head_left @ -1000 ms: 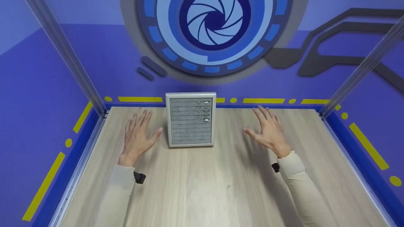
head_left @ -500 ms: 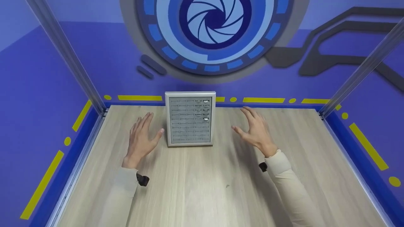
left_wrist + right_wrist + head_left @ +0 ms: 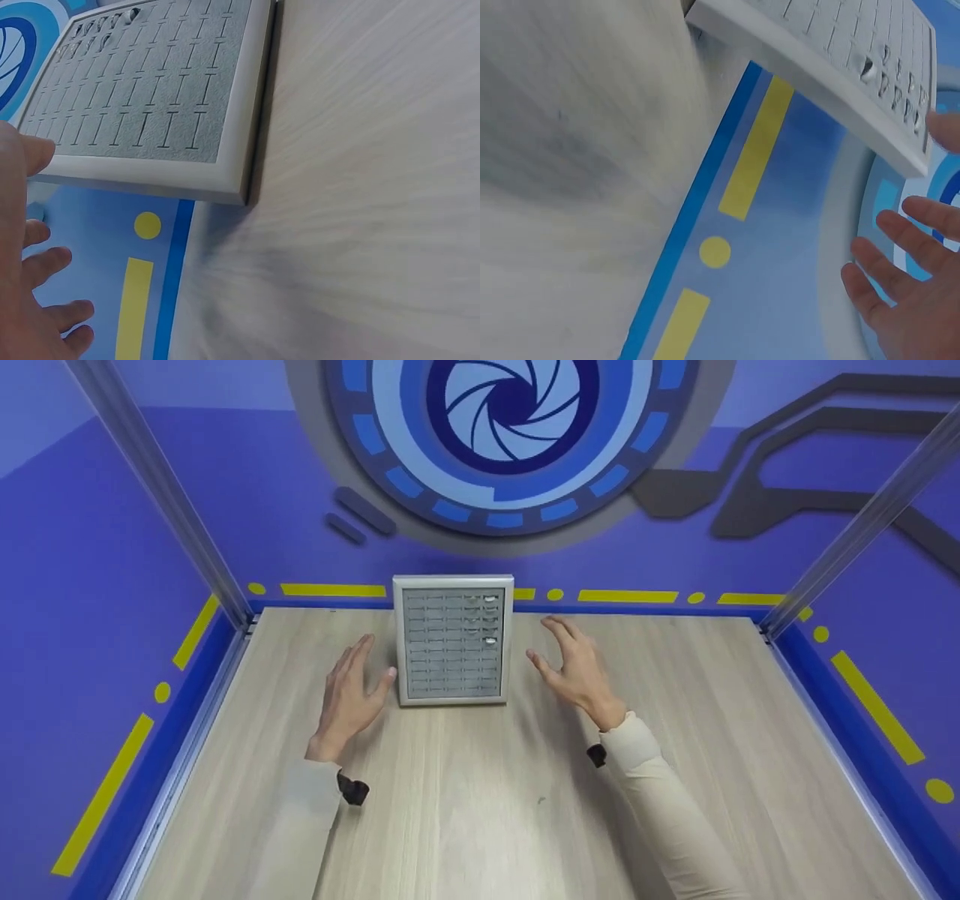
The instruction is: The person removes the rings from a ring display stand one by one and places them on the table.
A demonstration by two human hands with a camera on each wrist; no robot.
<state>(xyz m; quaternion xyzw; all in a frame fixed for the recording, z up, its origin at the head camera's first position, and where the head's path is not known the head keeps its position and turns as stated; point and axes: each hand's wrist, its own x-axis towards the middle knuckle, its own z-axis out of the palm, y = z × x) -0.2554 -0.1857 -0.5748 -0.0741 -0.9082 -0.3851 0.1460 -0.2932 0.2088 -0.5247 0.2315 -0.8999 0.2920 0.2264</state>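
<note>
Tray [image 3: 453, 640]: lies flat at the surface's [image 3: 480, 810] far edge, between both hands.
Left hand [image 3: 351, 697]: flat, fingers apart, thumb just beside the tray's left rim.
Right hand [image 3: 574, 669]: raised, fingers spread and relaxed, near the right rim.

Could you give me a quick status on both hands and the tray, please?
Left hand open, thumb at the grey slotted tray. Right hand open, just clear of its right edge. Tray flat on wooden table. Nothing between hands and tray.

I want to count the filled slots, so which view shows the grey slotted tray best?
The head view: the whole tray faces the camera between both hands. The left wrist view shows it slanted and cropped, near the thumb; the right wrist view shows only one edge and a few slots.
</note>
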